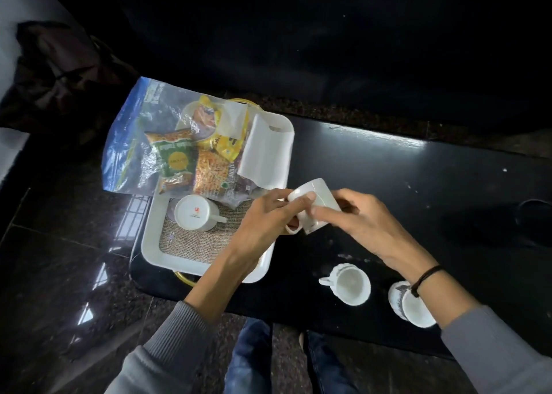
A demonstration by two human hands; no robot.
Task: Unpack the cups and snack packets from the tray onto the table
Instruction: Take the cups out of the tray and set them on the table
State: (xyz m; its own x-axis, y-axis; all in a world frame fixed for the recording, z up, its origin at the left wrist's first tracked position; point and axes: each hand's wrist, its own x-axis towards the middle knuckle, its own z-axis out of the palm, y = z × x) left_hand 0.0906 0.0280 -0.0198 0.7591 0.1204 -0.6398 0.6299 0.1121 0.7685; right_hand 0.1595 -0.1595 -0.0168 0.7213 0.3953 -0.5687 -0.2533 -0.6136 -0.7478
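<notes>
Farthest left, a clear plastic bag with a blue edge (131, 136) hangs off the far-left corner of the white tray (148, 244), and the snack packets (191, 157) (green, yellow and orange ones) are piled at the tray's far end, partly inside that bag. A folded white paper bag (265, 154) leans on the tray's right rim beside them. On the woven mat (191, 241) lining the tray, one white cup (194, 213) sits upside down, handle pointing right. My left hand (265, 223) reaches across the tray's right side, its fingers closed around the base and handle side of a tilted white cup (315, 205) held above the black table (388, 184), just past the tray's edge. My right hand (355, 217) clasps the same cup from the other side, fingers pressed to its wall. Nearer me on the table stand two more cups: an upright empty cup (349, 284), then a patterned cup (410, 307) partly hidden under my right wrist.
</notes>
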